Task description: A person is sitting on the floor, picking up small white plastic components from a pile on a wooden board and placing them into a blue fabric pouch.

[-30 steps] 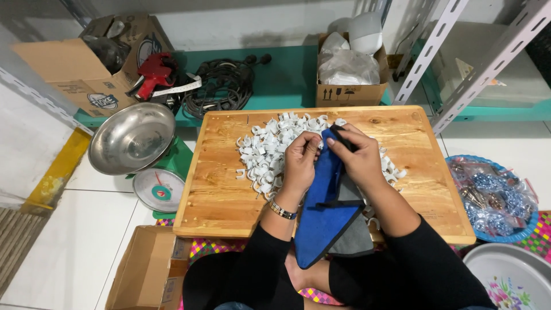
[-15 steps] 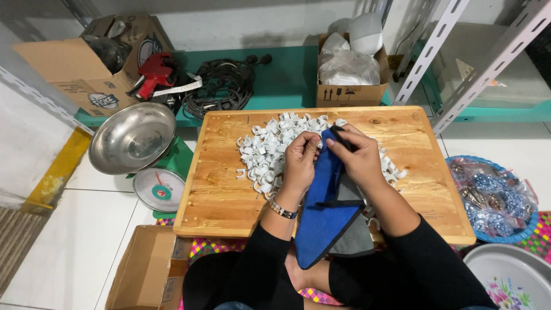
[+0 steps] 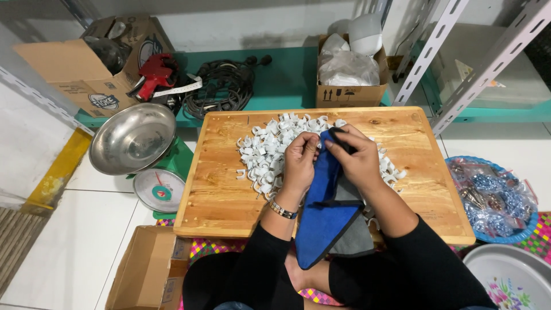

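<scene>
Head view:
left hand point(image 3: 299, 162): fingers closed, pinching the blue pouch point(image 3: 322, 215) at its top edge
right hand point(image 3: 359, 158): closed on the pouch mouth
pouch: soft, light, floppy (best held at the rim), hanging over the surface point(image 3: 221, 198)
clips point(image 3: 268, 150): small white pile, light, stiff

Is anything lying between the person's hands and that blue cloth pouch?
Nothing visible. The left hand and right hand both grip the blue pouch directly at its top edge, above the pile of white clips.
</scene>
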